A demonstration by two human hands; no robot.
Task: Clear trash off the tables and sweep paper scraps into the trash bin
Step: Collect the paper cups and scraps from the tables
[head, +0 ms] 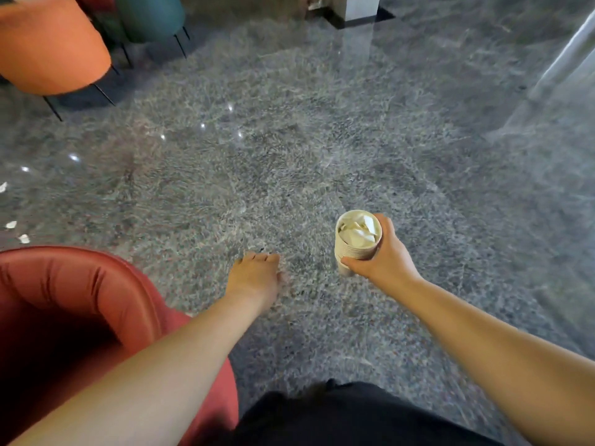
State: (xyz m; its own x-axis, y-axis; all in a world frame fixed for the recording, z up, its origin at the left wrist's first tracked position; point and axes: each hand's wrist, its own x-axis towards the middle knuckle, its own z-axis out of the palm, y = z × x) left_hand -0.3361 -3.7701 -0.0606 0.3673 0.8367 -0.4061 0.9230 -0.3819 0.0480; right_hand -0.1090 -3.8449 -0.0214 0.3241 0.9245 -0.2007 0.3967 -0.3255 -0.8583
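Note:
My right hand (384,255) grips a cream paper cup (355,243), held upright over the floor at right of centre. Crumpled white paper scraps (357,230) fill the cup. My left hand (254,278) reaches forward and down over the grey speckled floor, fingers relaxed and loosely bent, holding nothing. A few small white paper scraps (13,225) lie on the floor at the far left edge. No trash bin and no table are in view.
A red armchair (80,310) stands close at lower left, beside my left arm. An orange chair (54,43) and a teal chair (151,17) on thin black legs stand at upper left. A white pillar base (360,8) is at the top.

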